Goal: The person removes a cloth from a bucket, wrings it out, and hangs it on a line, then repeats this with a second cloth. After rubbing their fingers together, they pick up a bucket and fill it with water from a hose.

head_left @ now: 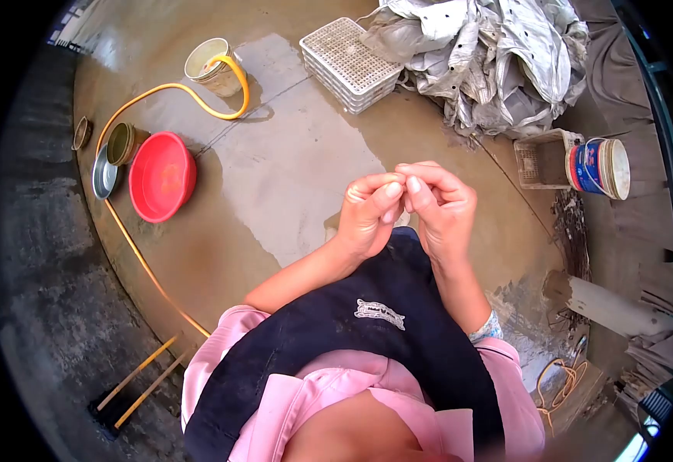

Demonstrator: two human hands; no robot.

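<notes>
My left hand (369, 213) and my right hand (446, 208) meet in front of my dark apron (321, 308), fingertips touching. Thumb and forefinger of each are pinched together. Whatever lies between the fingertips, if anything, is too small or hidden to make out. Below the wrists the apron covers a pink shirt. Wet concrete floor (290, 169) shows beyond both hands.
A red basin (163, 177), a metal bowl (105, 173) and buckets stand at left, near a yellow hose (140, 254). Stacked white crates (352, 58) and a heap of grey sheeting (498, 61) lie ahead. A blue-labelled bucket (589, 165) lies tipped at right.
</notes>
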